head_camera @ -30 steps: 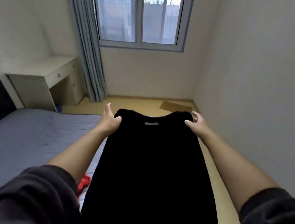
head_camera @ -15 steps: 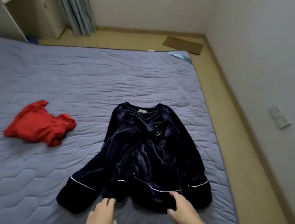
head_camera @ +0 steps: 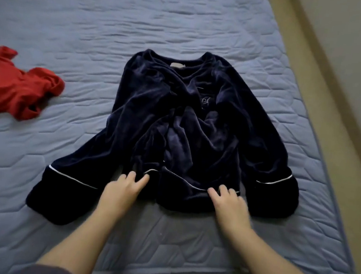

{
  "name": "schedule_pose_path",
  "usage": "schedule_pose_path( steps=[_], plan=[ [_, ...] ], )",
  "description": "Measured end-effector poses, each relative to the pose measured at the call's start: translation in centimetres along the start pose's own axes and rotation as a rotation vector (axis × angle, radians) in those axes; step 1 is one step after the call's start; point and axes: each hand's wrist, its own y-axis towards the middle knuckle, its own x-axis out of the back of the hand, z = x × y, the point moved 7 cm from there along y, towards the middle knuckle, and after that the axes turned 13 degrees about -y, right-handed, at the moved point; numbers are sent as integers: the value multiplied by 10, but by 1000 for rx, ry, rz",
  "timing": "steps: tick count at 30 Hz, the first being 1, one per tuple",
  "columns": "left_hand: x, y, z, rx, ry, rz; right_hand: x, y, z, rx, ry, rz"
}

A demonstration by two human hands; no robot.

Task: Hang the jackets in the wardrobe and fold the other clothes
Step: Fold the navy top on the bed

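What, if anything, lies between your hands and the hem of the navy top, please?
Nothing visible does: the left hand and right hand both touch the hem of the navy top on the quilted bed. The red garment lies apart, off to the left.

The navy top (head_camera: 177, 114) bears pale chest stitching reading roughly "ef"; its neck label (head_camera: 177, 65) is illegible.

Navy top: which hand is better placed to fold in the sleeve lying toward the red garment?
Left, probably. The left hand touches the navy top beside that sleeve; the right hand would have to cross over.
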Motion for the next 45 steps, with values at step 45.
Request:
schedule_pose_path(
  steps=[45],
  plan=[
    [13,-158,54,532,-361,711,28,-90,-9,345,0,651]
  ],
)
